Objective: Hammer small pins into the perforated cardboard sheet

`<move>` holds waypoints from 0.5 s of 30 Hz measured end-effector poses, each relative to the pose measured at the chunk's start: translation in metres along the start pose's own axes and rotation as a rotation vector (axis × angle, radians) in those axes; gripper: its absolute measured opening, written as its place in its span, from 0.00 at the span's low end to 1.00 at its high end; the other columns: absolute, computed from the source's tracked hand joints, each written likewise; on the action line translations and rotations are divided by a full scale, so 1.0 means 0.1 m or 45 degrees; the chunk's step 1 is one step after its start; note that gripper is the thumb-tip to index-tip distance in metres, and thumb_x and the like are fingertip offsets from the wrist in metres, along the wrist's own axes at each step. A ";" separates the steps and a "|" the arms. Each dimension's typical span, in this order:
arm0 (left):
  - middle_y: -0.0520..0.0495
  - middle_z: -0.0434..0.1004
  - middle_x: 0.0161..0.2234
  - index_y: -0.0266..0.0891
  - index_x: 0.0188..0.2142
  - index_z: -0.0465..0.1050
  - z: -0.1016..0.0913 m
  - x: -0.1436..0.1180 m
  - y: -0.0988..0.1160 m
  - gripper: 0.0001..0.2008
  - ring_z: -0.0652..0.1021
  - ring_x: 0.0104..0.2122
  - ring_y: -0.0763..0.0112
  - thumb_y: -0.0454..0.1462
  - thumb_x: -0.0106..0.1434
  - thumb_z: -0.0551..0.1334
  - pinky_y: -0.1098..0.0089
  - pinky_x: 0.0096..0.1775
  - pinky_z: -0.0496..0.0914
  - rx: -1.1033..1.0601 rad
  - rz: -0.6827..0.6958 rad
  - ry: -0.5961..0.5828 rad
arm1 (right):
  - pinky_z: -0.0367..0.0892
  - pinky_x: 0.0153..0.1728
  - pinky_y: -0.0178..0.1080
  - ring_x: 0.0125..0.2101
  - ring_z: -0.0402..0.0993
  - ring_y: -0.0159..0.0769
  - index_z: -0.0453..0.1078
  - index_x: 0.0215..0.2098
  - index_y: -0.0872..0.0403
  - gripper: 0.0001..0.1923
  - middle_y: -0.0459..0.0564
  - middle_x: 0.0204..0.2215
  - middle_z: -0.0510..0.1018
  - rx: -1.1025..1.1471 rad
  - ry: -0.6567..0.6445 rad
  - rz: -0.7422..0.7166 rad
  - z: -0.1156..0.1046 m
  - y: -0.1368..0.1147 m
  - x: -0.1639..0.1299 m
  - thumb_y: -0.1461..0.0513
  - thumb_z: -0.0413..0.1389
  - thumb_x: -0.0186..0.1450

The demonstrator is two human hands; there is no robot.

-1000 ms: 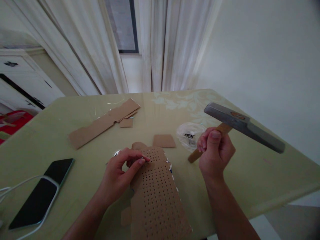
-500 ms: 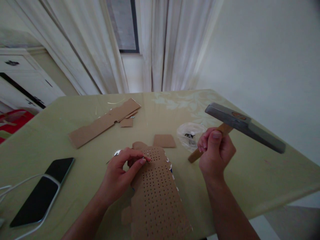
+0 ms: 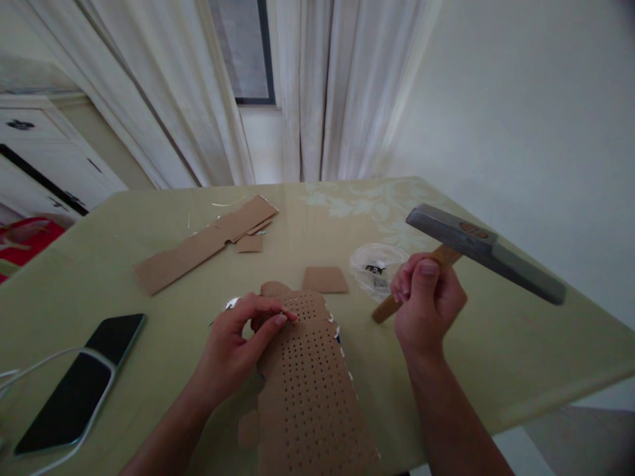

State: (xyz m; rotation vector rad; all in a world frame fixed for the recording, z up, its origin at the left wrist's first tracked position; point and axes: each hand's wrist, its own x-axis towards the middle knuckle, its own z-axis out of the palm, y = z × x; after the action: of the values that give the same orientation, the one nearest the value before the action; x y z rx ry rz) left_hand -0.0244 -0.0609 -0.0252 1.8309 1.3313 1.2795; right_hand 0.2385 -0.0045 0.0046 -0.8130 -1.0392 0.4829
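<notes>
A pale green table point(image 3: 520, 344) fills the lower part of the frame. White curtains point(image 3: 173, 86) hang along the top, and a white cabinet point(image 3: 40, 135) stands at upper left. The main sheet of cardboard point(image 3: 317, 396), punched with rows of small holes, lies on the table at bottom center, its right edge ragged. A hammer point(image 3: 459, 239) is raised at right of center, its metal head angled down toward the right; the right hand point(image 3: 427, 297) is clamped around its wooden handle. A long cardboard strip point(image 3: 208, 248) lies slantwise at left of center. At lower left is a dark-screened phone point(image 3: 74, 390), a white cable point(image 3: 106, 360) looped over it. The left hand point(image 3: 238, 347) rests at the upper left of the punched sheet, thumb and forefinger pinched together on a thin object point(image 3: 282, 313) too small to identify. A clear plastic bag point(image 3: 364, 264) lies near the right hand, and a small cardboard piece point(image 3: 326, 279) sits just beyond the sheet's top edge.
</notes>
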 end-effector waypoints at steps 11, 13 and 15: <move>0.53 0.84 0.34 0.47 0.42 0.85 -0.01 -0.02 -0.07 0.05 0.75 0.29 0.74 0.39 0.73 0.68 0.72 0.33 0.69 0.016 -0.013 -0.026 | 0.52 0.16 0.31 0.16 0.54 0.26 0.67 0.30 0.52 0.22 0.37 0.18 0.61 -0.029 0.001 -0.004 -0.01 0.00 0.01 0.47 0.61 0.75; 0.54 0.84 0.34 0.48 0.42 0.85 -0.01 -0.03 -0.08 0.05 0.74 0.29 0.75 0.40 0.73 0.68 0.72 0.33 0.68 0.025 -0.017 -0.029 | 0.52 0.16 0.31 0.16 0.55 0.26 0.67 0.30 0.52 0.22 0.37 0.18 0.61 -0.031 0.000 -0.005 -0.01 0.00 0.01 0.47 0.61 0.75; 0.54 0.85 0.34 0.48 0.42 0.85 -0.01 -0.02 -0.08 0.05 0.75 0.29 0.75 0.40 0.73 0.68 0.72 0.33 0.68 0.028 -0.022 -0.035 | 0.52 0.16 0.31 0.16 0.56 0.26 0.67 0.30 0.52 0.22 0.38 0.18 0.62 -0.022 -0.002 -0.006 -0.01 0.00 0.01 0.48 0.61 0.75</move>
State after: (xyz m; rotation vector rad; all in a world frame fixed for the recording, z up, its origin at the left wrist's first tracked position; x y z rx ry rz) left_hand -0.0292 -0.0601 -0.0322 1.8413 1.3489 1.2311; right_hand 0.2398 -0.0044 0.0053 -0.8251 -1.0479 0.4710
